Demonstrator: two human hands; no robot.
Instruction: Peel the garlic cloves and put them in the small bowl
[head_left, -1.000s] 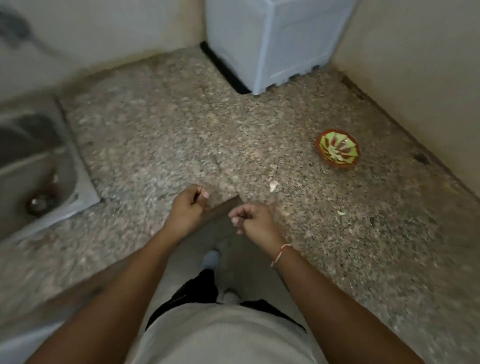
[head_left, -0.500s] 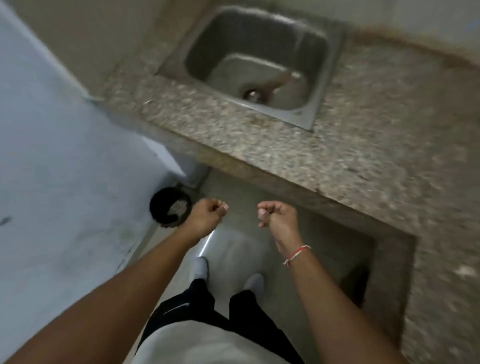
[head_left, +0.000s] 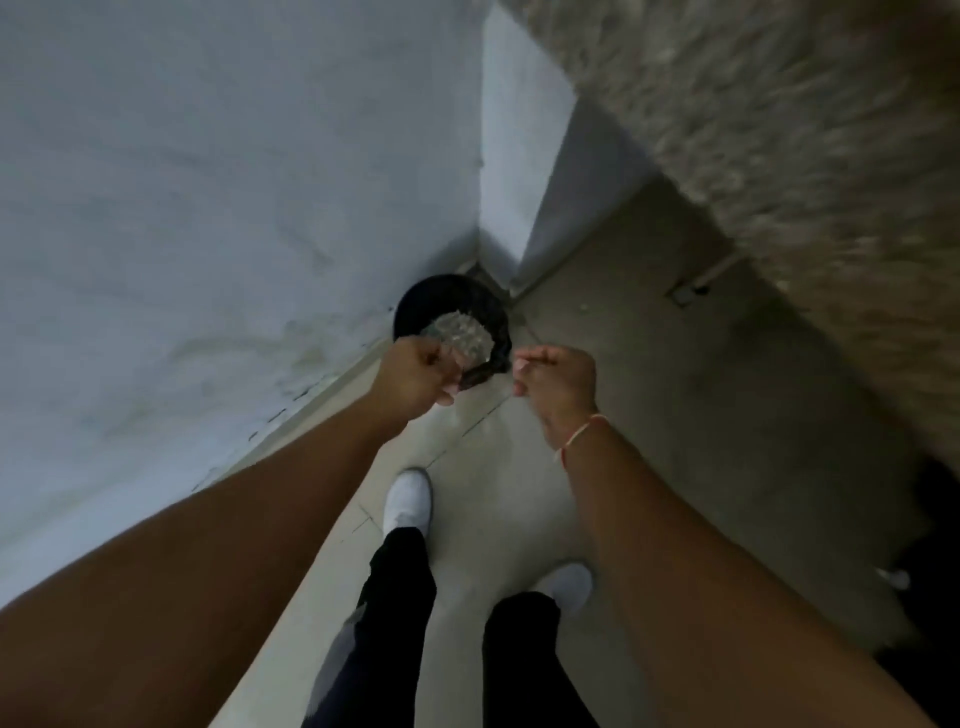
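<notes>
My left hand (head_left: 415, 374) is held out over the near rim of a black bin (head_left: 415, 304) on the floor, its fingers curled into a fist. My right hand (head_left: 556, 382) hangs just right of the bin, fingertips pinched together against the thumb. Nothing shows between the fingers of either hand; whatever the fists may enclose is hidden. A crumpled grey, shiny wad (head_left: 460, 338) lies inside the bin. No garlic cloves and no small bowl are in view.
The bin stands in a corner where a pale wall (head_left: 208, 208) meets the floor. The speckled stone counter's edge (head_left: 779, 156) runs along the upper right. My legs and white socks (head_left: 408, 499) stand on the tiled floor below my hands.
I have turned left, away from the counter and sink, toward the bin. Both hands stayed curled and now hover by the bin, which has come close.
</notes>
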